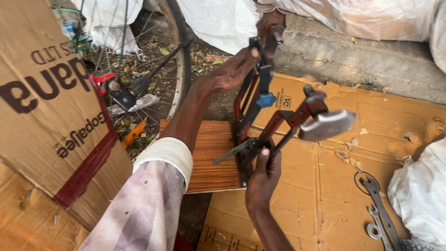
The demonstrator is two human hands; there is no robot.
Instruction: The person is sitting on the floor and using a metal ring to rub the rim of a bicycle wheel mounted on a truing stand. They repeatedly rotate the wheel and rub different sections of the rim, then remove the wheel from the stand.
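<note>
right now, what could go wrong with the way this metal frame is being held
1. The left hand and right hand hold the hinged metal frame among its bars, so fingers might get pinched if it folds.
2. It stands on the edge of a wooden board and could slip off.
3. Its heavy grey end overhangs and might tip it.

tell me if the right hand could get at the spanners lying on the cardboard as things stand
Probably not right away. The right hand is wrapped around a bar of the red and black metal frame, so it is occupied. The spanners lie uncovered on the cardboard on its side, so the way itself looks free.
</note>
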